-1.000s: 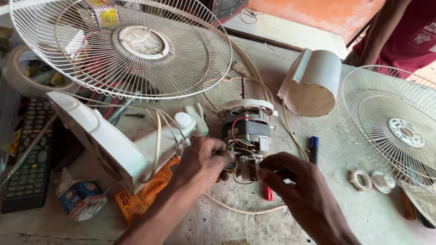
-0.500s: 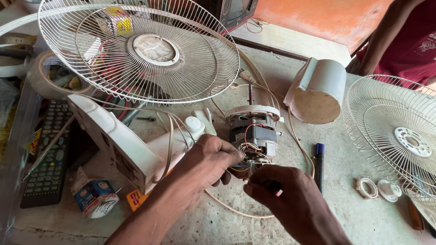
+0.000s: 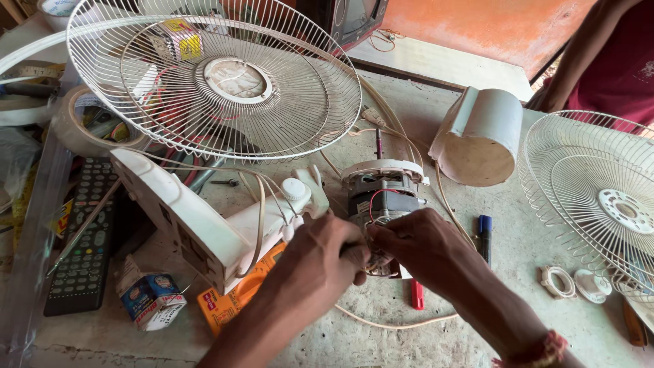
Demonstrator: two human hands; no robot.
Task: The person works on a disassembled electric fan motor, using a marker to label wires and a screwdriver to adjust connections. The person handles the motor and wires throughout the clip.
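A bare fan motor [image 3: 381, 191] with red and black wires lies on the concrete bench, joined to a white fan body [image 3: 204, 228]. My left hand [image 3: 327, 253] curls around the motor's near end. From the right, my right hand [image 3: 424, 247] meets it there, fingers pinched at the same end. The two hands touch and hide the part between them. A red-handled tool [image 3: 416, 294] lies just below my right hand, and a thin white cable [image 3: 388, 322] loops under both wrists.
A white fan grille [image 3: 218, 82] leans at the back left and a second grille [image 3: 599, 197] is at the right. Around them lie a white motor cover [image 3: 480, 136], blue pen [image 3: 484, 235], two white rings [image 3: 558, 281], remote [image 3: 85, 238], small carton [image 3: 150, 300] and orange packet [image 3: 231, 300]. Another person's arm [image 3: 599, 54] is at the top right.
My right hand has come up from the lower right to the motor's near end, where it now meets my left hand. My left hand stays on the motor.
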